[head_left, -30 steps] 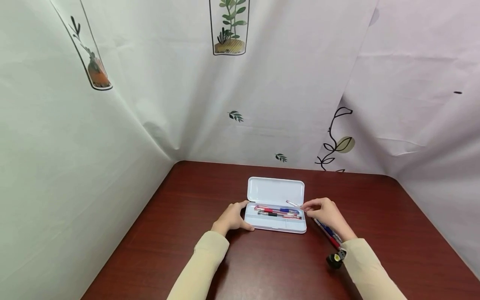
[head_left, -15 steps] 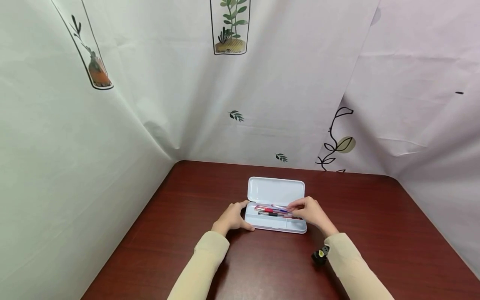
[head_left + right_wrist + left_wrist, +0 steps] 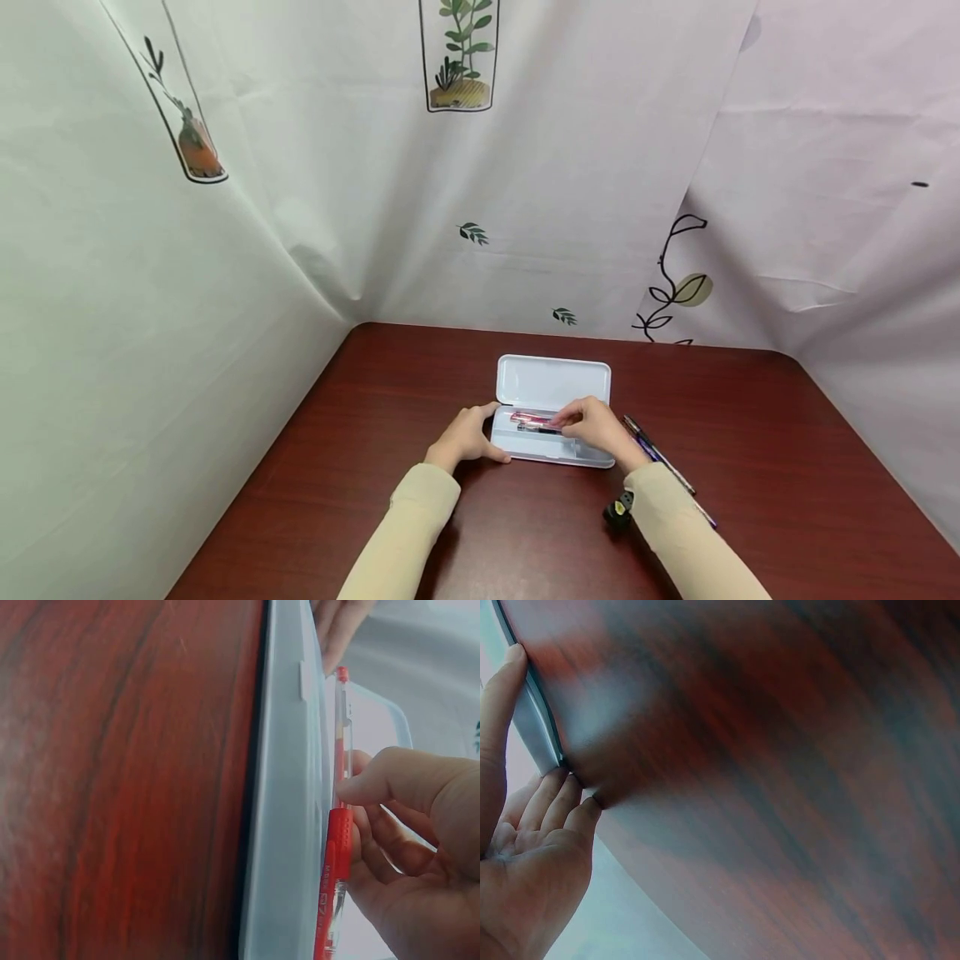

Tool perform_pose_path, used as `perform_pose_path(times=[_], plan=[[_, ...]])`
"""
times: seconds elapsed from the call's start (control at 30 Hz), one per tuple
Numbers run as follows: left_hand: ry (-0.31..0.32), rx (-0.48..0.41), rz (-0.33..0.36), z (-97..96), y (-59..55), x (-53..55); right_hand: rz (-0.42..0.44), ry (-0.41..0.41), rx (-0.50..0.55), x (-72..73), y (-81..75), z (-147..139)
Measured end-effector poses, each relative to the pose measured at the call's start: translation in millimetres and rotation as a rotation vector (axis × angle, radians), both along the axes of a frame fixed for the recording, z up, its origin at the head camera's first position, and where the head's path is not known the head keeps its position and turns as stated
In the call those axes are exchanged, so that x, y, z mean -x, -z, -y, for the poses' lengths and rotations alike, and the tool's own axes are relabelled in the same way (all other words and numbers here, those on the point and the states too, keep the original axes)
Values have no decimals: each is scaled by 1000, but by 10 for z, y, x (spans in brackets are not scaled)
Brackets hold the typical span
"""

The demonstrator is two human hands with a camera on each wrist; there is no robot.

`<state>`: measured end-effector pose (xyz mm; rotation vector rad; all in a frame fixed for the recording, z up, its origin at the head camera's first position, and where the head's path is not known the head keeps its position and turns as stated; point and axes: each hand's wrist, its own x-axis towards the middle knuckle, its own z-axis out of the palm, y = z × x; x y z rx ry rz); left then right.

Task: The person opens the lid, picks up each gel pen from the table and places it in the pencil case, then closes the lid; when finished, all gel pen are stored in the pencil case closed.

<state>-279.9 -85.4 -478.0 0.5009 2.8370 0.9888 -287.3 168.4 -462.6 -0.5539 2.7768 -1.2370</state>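
Note:
A white pencil case (image 3: pixel 536 446) lies open on the table, its lid (image 3: pixel 553 382) tipped back. My left hand (image 3: pixel 465 435) grips its left end, thumb at the front corner and fingers towards the hinge. In the left wrist view, those fingers (image 3: pixel 553 801) touch the case's edge. My right hand (image 3: pixel 596 427) is over the right half of the case. In the right wrist view, it pinches a clear-barrelled pen with a red grip (image 3: pixel 340 840) between thumb and fingers. A pen with a black grip (image 3: pixel 534 429) lies in the case; my right hand hides the other pens' ends.
On the table right of the case lie a dark pen (image 3: pixel 637 429) and a blue pen (image 3: pixel 645 450), partly behind the right forearm. A small black device (image 3: pixel 618 510) is at the right cuff. Patterned white cloth (image 3: pixel 570 208) hangs behind the table.
My right hand has moved left from the case's right edge to over its pens, bringing a pen inside. More of the pens on the table shows now. The left hand has stayed put.

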Motion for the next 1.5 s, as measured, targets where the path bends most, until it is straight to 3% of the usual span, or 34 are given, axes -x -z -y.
perform_pose_path(times=[0.37, 1.5], plan=[[-1, -13, 12, -12, 0, -17, -20, 159, -48, -47, -60, -35], [-1, -12, 1, -2, 14, -17, -4, 269, -53, -374, -153, -882]])
